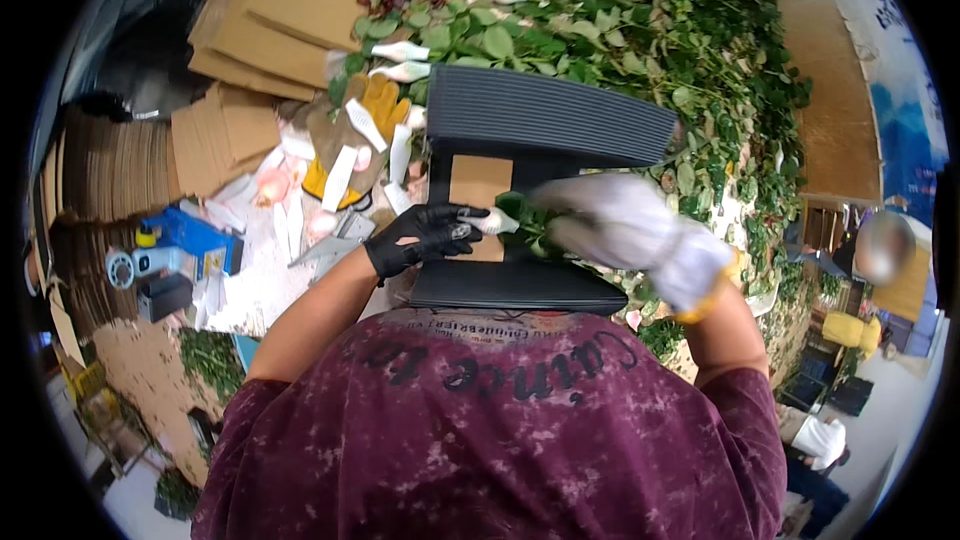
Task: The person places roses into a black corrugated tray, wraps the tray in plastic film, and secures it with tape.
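My left hand (416, 241), in a black glove, holds a flower bud covered by a white mesh sleeve (495, 222) by its tip. Green leaves (531, 234) on its stem spread towards my right hand (622, 228). That hand wears a white knitted glove and is blurred by motion; whether its fingers grip the stem is unclear. Beneath both hands stands a black holder with a ribbed far panel (547, 116) and a smooth near panel (517, 286). A brown cardboard piece (480, 174) lies between the panels, partly hidden by my left hand and the bud.
Leafy cut stems (645, 22) heap up beyond and right of the holder. Sleeved buds (341, 178) and a yellow-brown work glove (382, 108) lie to the left. Further left are a blue tape dispenser (196, 243) and stacked cardboard (120, 157). People are at the far right.
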`<state>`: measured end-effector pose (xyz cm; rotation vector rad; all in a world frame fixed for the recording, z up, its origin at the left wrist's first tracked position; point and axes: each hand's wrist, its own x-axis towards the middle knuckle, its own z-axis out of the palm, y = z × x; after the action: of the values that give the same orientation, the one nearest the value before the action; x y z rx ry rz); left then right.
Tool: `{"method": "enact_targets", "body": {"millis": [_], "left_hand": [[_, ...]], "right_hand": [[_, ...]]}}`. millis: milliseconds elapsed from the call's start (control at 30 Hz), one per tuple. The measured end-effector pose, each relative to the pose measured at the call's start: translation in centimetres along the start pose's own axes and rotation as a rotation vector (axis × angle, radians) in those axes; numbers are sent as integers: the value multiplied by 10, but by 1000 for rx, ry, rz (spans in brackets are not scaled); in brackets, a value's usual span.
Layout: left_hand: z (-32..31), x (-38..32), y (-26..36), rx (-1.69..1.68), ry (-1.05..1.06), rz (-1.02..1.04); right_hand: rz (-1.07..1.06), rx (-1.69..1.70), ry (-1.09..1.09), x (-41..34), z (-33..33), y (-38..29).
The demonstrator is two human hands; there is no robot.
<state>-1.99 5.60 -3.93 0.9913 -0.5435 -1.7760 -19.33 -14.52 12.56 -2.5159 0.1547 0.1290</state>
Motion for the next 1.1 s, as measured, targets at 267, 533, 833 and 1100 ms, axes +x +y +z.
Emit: {"method": "enact_targets", "body": {"millis": [267,533,833,1100], "left_hand": [[6,-13,-12,345,242,169],[-3,-39,-11,764,501,110],[-7,-27,-3,926,118,-2],[2,-23,-30,403,260,87]], "right_hand": [[24,170,-234,21,102,25],[-8,67,-369,22,107,33],[-61,74,-325,23,108,36],[-74,26,-353,24,111,37]]}}
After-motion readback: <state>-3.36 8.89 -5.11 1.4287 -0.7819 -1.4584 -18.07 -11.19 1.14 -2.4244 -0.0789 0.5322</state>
